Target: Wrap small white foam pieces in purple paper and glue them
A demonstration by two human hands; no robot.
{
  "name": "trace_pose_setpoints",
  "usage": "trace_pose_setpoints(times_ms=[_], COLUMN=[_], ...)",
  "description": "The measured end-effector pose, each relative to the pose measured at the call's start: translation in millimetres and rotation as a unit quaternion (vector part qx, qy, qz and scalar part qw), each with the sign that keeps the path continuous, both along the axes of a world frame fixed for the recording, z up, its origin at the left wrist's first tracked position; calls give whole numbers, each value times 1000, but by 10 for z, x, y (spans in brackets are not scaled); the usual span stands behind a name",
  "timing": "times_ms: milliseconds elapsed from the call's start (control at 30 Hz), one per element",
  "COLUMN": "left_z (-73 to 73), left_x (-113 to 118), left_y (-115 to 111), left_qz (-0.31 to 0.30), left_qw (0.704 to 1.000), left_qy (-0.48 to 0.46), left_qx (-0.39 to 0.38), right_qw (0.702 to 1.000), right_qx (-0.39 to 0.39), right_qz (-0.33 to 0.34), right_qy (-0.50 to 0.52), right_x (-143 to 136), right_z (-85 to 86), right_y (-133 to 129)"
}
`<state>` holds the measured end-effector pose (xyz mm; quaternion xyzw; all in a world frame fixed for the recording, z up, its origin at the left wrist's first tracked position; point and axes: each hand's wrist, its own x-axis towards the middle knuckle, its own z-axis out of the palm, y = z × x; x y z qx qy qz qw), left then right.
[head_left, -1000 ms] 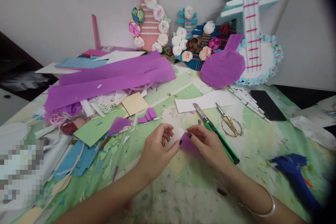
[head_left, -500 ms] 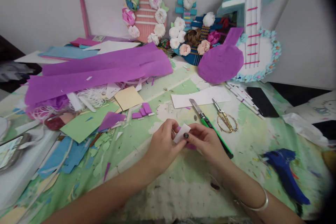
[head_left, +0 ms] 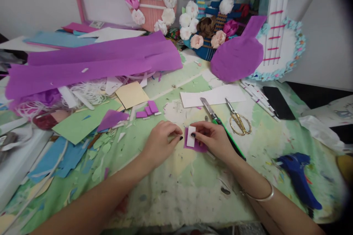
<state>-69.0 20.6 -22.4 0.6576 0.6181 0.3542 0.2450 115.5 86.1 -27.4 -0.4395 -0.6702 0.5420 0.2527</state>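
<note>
My right hand [head_left: 213,138] pinches a small white rectangular strip [head_left: 190,137], thumb on its face. Directly behind the strip is a small piece of purple paper [head_left: 200,147], jutting out on both sides. Some of the right fingers are hidden behind the thumb and paper. Just left of the paper, my left hand [head_left: 162,141] holds nothing visible, with a gap between thumb and forefinger. A green box cutter [head_left: 226,132] lies close beside my right hand, its blade pointing away. Beyond it are gold-handled scissors [head_left: 239,121].
Several small purple blocks [head_left: 148,109] lie left of a long white strip [head_left: 217,95]. A blue glue gun [head_left: 299,178] rests at right, near a black phone-like slab [head_left: 278,102]. Paper scraps [head_left: 82,121] and purple sheets [head_left: 96,62] cover the left. Decorated guitar shapes [head_left: 237,58] stand behind.
My left hand has let go of the white strip and moved left. The strip has turned upright in my right hand, over the purple paper. The view has shifted slightly.
</note>
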Motion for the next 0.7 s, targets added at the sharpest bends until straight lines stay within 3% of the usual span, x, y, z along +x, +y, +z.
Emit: trace_pose_setpoints(times_ms=[167,367,700], left_z=[-14,-34,-57], left_x=[30,45,150], left_y=[-13,-35,-60], left_qz=[-26,-34,-33], left_qw=[999,999,988], left_qy=[18,39,147], left_qx=[-5,-2,17], right_qw=[999,985,980], right_qx=[31,146,174], right_qz=[2,23,30], right_qy=[-24,-84,-97], right_x=[6,4,-4], right_z=[-22,0,-9], right_y=[26,4,-4])
